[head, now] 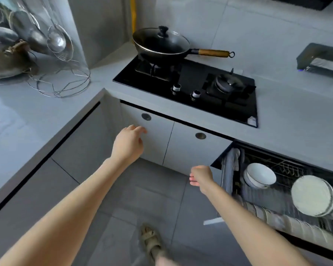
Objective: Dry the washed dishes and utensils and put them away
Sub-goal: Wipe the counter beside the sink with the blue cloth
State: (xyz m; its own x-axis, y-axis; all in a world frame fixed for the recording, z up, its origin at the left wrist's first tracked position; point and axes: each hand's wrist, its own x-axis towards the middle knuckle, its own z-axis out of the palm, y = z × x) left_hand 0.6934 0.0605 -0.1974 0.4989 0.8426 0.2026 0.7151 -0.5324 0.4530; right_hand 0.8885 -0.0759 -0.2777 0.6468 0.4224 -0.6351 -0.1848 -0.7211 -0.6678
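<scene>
A pull-out dish drawer [224, 175] stands open at the lower right, under the counter. Inside it are stacked white bowls [260, 175], a stack of white plates [313, 195] on edge and a row of more plates [288, 225] along the front. My left hand [128, 144] reaches toward the grey cabinet door [154, 141] below the stove, fingers loosely curled and holding nothing. My right hand [200, 177] hangs just left of the drawer's front corner, fingers curled, nothing visible in it.
A black gas hob [190, 89] carries a lidded black wok [161, 44] with a wooden handle. On the left counter [17, 116] stand metal strainers, ladles [56, 41] and a wire rack [65, 83]. A sandalled foot [150, 240] stands on the grey floor tiles.
</scene>
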